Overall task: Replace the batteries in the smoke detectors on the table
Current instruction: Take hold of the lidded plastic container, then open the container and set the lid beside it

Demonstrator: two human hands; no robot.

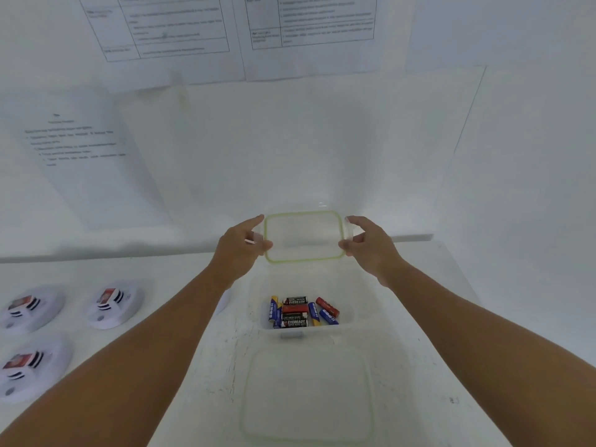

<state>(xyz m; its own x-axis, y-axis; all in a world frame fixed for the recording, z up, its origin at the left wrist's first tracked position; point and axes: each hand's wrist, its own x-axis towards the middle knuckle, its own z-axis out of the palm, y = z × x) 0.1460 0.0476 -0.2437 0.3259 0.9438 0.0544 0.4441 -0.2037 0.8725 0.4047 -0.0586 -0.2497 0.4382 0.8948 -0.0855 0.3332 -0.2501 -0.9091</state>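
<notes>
- Smoke detectors (113, 304): three round white units, red-and-black labelled, laid at the bench's (419, 317) left.
- Clear green-rimmed lid (303, 237) is gripped by both hands, left hand (240, 250) and right hand (371, 245), above the container (346, 285) of batteries (301, 312).

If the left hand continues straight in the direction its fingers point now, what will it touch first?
The left hand already grips the left edge of the clear lid, fingers pointing right and away. Going on, it would push into that lid first, then probably meet the right hand holding the other edge. Depth is uncertain.
</notes>
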